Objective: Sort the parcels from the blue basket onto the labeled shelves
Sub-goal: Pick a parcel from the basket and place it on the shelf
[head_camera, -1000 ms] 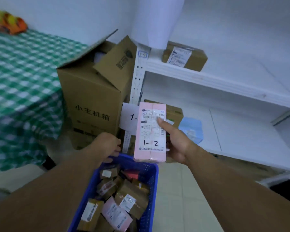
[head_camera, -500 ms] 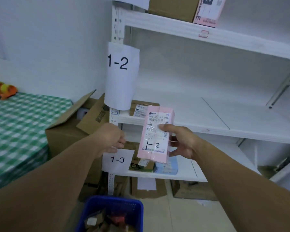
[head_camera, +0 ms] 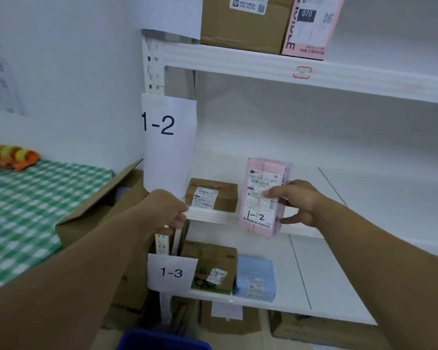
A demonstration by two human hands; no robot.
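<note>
My right hand (head_camera: 299, 203) grips a tall pink parcel (head_camera: 258, 215) marked "1-2" in handwriting and holds it upright at the front edge of the middle shelf (head_camera: 364, 198). A paper label "1-2" (head_camera: 168, 137) hangs on the post beside that shelf. A brown parcel (head_camera: 211, 195) lies on the same shelf, just left of the pink one. My left hand (head_camera: 165, 208) is curled in front of the shelf's left corner and holds nothing that I can see. Only the rim of the blue basket (head_camera: 162, 341) shows at the bottom.
The lower shelf, labelled "1-3" (head_camera: 172, 272), holds a brown-green parcel (head_camera: 213, 269) and a light blue one (head_camera: 254, 279). A brown box (head_camera: 240, 21) and a pink box (head_camera: 311, 26) stand on the top shelf. An open cardboard carton (head_camera: 104, 205) and a green checked table (head_camera: 23, 210) are at left.
My view rose from the basket to the shelves. My left hand left the basket rim and came up to the shelf corner. My right hand carried the pink parcel up to the 1-2 shelf.
</note>
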